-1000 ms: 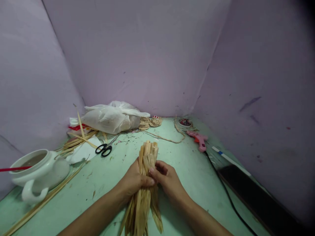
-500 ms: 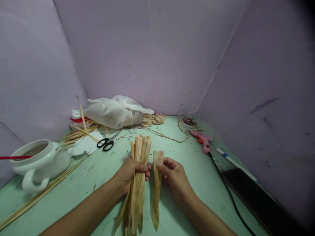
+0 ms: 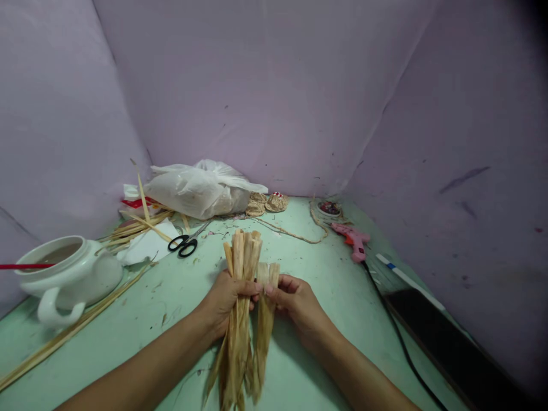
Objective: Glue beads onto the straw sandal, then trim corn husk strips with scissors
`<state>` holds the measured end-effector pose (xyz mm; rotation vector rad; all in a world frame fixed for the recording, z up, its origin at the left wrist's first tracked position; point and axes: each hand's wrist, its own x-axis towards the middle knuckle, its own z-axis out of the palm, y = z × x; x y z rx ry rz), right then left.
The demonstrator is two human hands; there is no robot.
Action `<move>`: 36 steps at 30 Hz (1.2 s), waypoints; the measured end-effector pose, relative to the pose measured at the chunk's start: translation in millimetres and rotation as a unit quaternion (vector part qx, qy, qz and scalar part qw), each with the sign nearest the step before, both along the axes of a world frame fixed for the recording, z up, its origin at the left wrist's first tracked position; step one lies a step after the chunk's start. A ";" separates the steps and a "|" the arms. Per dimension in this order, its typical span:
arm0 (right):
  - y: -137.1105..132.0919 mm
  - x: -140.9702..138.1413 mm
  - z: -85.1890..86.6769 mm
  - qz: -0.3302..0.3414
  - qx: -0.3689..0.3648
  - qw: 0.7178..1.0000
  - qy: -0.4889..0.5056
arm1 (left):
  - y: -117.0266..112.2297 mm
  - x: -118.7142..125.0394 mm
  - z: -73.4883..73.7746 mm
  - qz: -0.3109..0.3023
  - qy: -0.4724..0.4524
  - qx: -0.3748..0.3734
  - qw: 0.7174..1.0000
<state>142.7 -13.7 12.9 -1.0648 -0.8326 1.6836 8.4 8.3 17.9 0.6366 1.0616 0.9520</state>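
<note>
My left hand (image 3: 225, 299) is closed around an upright bundle of dried, straw-coloured leaf strips (image 3: 242, 331), its cut ends pointing away from me and its frayed ends hanging toward me. Between the thumb and fingers of my right hand (image 3: 297, 302) is a shorter folded dried leaf strip (image 3: 266, 319). That strip stands just right of the bundle, and my two thumbs almost meet at it. Whether my left thumb touches the strip I cannot tell. The fingers behind the bundle are largely hidden.
Black-handled scissors (image 3: 184, 244), white paper (image 3: 148, 248) and a white pot (image 3: 103, 271) lie left. At the back are a plastic bag (image 3: 201, 191), woven pieces (image 3: 276, 202), twine (image 3: 295, 234) and a small dish (image 3: 329, 209). A pink glue gun (image 3: 353, 237) with black cord is right.
My right hand has moved left, bringing its leaf strip up beside the bundle and closing the gap. My left hand keeps its hold on the bundle.
</note>
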 end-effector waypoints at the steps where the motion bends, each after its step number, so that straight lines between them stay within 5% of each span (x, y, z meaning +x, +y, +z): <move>1: 1.2 1.7 -1.2 -0.006 -0.010 1.000 -0.003 | 0.4 -0.9 -0.9 0.007 0.000 0.002 1.000; 5: 5.4 7.5 -3.4 -0.021 -0.027 0.999 0.011 | 0.9 -3.2 -4.1 0.024 -0.003 0.006 1.000; 11: 6.5 9.8 -0.8 0.044 -0.012 0.994 0.100 | 2.5 -2.7 -2.2 0.009 -0.030 -0.005 0.999; 18: 12.2 15.9 -4.7 0.004 -0.026 0.996 0.080 | 3.5 -6.4 7.6 0.018 -0.039 -0.003 0.999; 22: 8.9 9.6 3.4 0.037 -0.044 0.990 0.127 | -1.6 -5.6 12.8 -0.044 -0.051 0.042 0.997; 26: 1.5 -0.4 8.5 0.066 -0.105 0.972 0.199 | -4.9 -2.1 8.5 0.003 -0.015 0.083 0.996; 33: -9.9 -15.8 -0.2 0.040 -0.103 0.992 0.059 | -9.7 5.4 9.5 -0.027 -0.041 0.078 0.996; 36: -8.6 -10.5 0.8 0.006 -0.051 0.999 -0.008 | -9.5 6.1 10.4 0.015 -0.005 0.064 0.998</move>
